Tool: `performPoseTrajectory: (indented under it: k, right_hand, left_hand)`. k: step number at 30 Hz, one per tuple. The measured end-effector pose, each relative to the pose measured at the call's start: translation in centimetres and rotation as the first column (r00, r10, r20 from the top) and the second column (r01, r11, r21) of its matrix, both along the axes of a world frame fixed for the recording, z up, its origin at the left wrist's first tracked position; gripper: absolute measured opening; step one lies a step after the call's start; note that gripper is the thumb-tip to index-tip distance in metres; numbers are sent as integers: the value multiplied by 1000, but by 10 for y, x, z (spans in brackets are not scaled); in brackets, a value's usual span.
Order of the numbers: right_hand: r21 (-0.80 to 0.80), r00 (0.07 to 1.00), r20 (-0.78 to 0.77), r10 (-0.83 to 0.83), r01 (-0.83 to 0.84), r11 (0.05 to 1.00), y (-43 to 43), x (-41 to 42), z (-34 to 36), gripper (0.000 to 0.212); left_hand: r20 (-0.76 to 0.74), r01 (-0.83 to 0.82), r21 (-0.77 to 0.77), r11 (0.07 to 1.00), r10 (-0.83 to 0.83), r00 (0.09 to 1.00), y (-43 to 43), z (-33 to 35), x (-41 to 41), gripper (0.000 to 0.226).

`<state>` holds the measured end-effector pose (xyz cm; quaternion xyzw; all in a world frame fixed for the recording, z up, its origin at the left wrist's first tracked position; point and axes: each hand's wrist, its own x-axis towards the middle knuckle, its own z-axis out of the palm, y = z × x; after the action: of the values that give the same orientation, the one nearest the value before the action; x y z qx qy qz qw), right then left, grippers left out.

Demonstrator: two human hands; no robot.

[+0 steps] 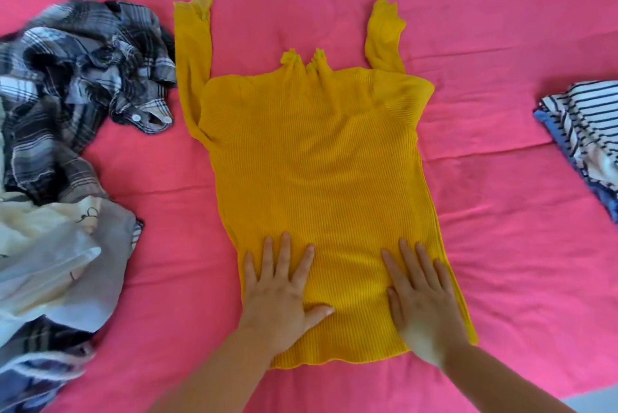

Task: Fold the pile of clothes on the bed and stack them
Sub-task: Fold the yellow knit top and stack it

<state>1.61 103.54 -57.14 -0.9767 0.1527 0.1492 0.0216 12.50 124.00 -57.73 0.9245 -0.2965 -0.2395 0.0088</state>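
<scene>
A yellow ribbed long-sleeved top (314, 152) lies flat on the pink bed sheet (501, 212), neck pointing away, both sleeves stretched upward. My left hand (281, 285) presses flat on its lower left part, fingers straight and spread. My right hand (424, 299) lies flat on the lower right part near the hem. A heap of unfolded clothes sits at the left: a grey plaid shirt (73, 85) and a cream garment (57, 255) over it.
At the right edge rests a stack of folded clothes with a navy-striped white piece (585, 125) on top and blue fabric beneath. Bare pink sheet surrounds the yellow top on all sides.
</scene>
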Motion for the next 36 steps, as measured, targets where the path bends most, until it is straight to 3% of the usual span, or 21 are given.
performPoseTrajectory:
  k: [10, 22, 27, 32, 36]
  right_hand:
    - [-41, 979, 195, 62, -55, 998, -5, -7, -20, 58]
    - [-123, 933, 335, 131, -95, 988, -8, -11, -35, 58]
    - [-161, 928, 350, 124, -71, 984, -7, -11, -33, 59]
    - [-87, 961, 275, 40, -16, 996, -2, -12, -21, 53]
    - [-47, 975, 210, 72, -63, 997, -3, -13, -2, 67]
  left_hand:
    - [236, 19, -94, 995, 4, 972, 6, -15, -11, 88]
    - [360, 61, -130, 990, -11, 933, 9, -26, -13, 86]
    - [353, 48, -115, 992, -4, 936, 7, -25, -14, 86]
    - [357, 21, -138, 990, 30, 934, 8, -13, -20, 99]
    - [331, -19, -230, 973, 97, 939, 13, -4, -28, 103]
